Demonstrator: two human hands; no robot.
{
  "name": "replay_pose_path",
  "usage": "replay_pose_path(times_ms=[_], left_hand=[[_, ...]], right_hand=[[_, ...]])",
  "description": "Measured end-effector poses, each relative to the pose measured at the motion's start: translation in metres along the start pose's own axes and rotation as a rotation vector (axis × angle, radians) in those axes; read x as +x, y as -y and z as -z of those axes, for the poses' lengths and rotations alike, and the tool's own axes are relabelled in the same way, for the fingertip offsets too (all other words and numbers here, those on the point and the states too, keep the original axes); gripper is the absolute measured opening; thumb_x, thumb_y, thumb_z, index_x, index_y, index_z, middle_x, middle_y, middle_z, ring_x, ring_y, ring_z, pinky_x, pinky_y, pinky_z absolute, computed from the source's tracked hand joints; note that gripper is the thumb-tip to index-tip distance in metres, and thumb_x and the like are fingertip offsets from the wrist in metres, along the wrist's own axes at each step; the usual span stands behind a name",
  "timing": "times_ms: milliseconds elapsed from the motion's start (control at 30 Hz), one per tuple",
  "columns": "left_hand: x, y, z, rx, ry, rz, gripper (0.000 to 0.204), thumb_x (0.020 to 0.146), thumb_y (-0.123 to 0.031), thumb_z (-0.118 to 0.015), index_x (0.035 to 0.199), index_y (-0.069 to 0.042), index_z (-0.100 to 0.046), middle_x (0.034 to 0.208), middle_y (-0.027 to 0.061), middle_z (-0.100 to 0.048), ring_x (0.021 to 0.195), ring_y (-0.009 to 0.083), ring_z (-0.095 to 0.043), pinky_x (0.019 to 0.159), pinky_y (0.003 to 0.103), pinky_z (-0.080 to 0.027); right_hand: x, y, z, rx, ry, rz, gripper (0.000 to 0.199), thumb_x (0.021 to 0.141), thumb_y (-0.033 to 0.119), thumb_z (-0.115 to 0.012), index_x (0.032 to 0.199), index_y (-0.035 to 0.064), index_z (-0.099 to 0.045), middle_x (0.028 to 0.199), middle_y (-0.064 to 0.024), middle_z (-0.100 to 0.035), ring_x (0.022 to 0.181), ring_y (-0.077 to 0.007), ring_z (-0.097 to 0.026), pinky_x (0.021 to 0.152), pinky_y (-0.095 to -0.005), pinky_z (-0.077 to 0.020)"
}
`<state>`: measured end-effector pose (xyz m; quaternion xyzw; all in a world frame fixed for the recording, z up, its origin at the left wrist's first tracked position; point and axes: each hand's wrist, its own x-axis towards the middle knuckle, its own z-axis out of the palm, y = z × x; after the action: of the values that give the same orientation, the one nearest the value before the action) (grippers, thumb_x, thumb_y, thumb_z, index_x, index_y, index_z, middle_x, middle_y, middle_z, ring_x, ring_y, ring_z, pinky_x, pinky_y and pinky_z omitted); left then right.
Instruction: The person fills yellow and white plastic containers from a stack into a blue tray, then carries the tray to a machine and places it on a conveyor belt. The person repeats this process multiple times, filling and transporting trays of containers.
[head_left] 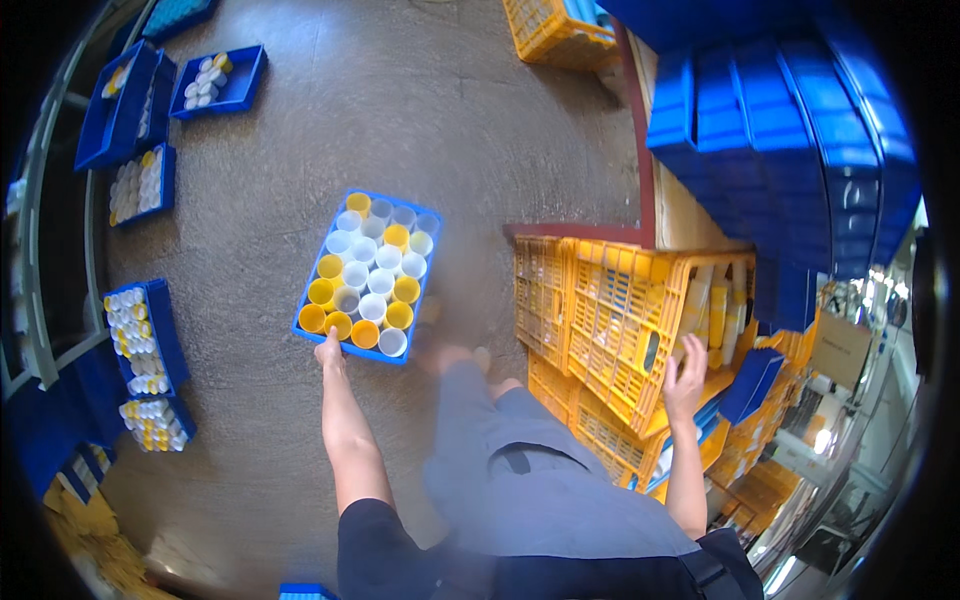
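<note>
A blue rectangular crate [437, 243], filled with rows of white and yellow open-topped cups [387, 256], is out in front of me, left of centre. My left hand [329, 350] grips its near edge at the left part, the arm stretched out. The fingers below the rim are partly hidden. On the other side, my right hand [685, 378] is raised with fingers apart and nothing in it. It is beside a yellow slatted crate [620, 330], which holds long white and yellow pieces. Whether the hand touches that crate I cannot tell.
Blue crates with white and yellow cups [140, 187] line the left, beside a metal rack [40, 250]. Tall stacked blue crates [770, 130] stand at the right. Another yellow crate [545, 35] is at the far edge. Grey floor [250, 400] lies between.
</note>
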<state>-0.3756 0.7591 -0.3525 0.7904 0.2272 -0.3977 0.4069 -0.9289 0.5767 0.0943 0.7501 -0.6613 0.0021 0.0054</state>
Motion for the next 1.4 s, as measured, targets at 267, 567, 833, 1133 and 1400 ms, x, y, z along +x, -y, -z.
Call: replay_pose_path(times_ms=[267, 567, 833, 1133, 1400], left_hand=[[-0.009, 0.008, 0.028, -0.035, 0.049, 0.246, 0.031, 0.093, -0.034, -0.071, 0.090, -0.003, -0.066, 0.074, 0.0076, -0.067, 0.058, 0.0152, -0.062, 0.044, 0.028, -0.044], [-0.086, -0.111, -0.073, -0.171, 0.217, 0.265, 0.024, 0.097, -0.027, -0.061, 0.099, -0.003, -0.066, 0.083, 0.0074, -0.070, 0.069, 0.0185, -0.069, 0.052, 0.030, -0.051], [-0.125, -0.321, -0.185, -0.214, 0.129, 0.280, 0.025, 0.102, -0.026, -0.056, 0.110, -0.003, -0.062, 0.094, 0.0112, -0.070, 0.081, 0.0239, -0.072, 0.066, 0.037, -0.060], [-0.121, -0.412, -0.222, -0.308, 0.025, 0.421, 0.033, 0.098, -0.028, -0.063, 0.114, 0.001, -0.064, 0.099, 0.0167, -0.070, 0.085, 0.0311, -0.071, 0.069, 0.045, -0.058], [-0.044, -0.540, -0.233, -0.329, 0.012, 0.546, 0.031, 0.098, -0.025, -0.063, 0.117, -0.001, -0.063, 0.093, 0.0129, -0.069, 0.079, 0.0263, -0.068, 0.065, 0.042, -0.056]], right_hand=[[0.080, 0.099, -0.054, 0.351, 0.440, 0.267, 0.027, 0.085, 0.005, -0.069, 0.112, 0.0019, -0.066, 0.115, -0.0171, -0.067, 0.107, -0.0337, -0.066, 0.094, -0.0385, -0.0523], [0.325, 0.152, -0.148, 0.174, 0.872, 0.351, 0.034, 0.091, 0.023, -0.062, 0.118, 0.0031, -0.067, 0.118, -0.0221, -0.067, 0.114, -0.0390, -0.062, 0.098, -0.0453, -0.0492], [0.641, 0.300, -0.200, 0.521, 0.837, 0.195, 0.034, 0.093, 0.026, -0.065, 0.115, 0.0011, -0.069, 0.110, -0.0184, -0.073, 0.107, -0.0284, -0.070, 0.094, -0.0383, -0.0531], [0.770, 0.649, 0.052, 0.839, 1.324, 1.121, 0.030, 0.096, 0.027, -0.065, 0.112, 0.0025, -0.068, 0.110, -0.0135, -0.069, 0.101, -0.0254, -0.068, 0.088, -0.0377, -0.0547], [0.756, 0.847, 0.248, 1.231, 1.908, 2.346, 0.032, 0.095, 0.040, -0.066, 0.098, 0.0087, -0.062, 0.096, -0.0124, -0.063, 0.092, -0.0332, -0.064, 0.074, -0.0438, -0.0513]])
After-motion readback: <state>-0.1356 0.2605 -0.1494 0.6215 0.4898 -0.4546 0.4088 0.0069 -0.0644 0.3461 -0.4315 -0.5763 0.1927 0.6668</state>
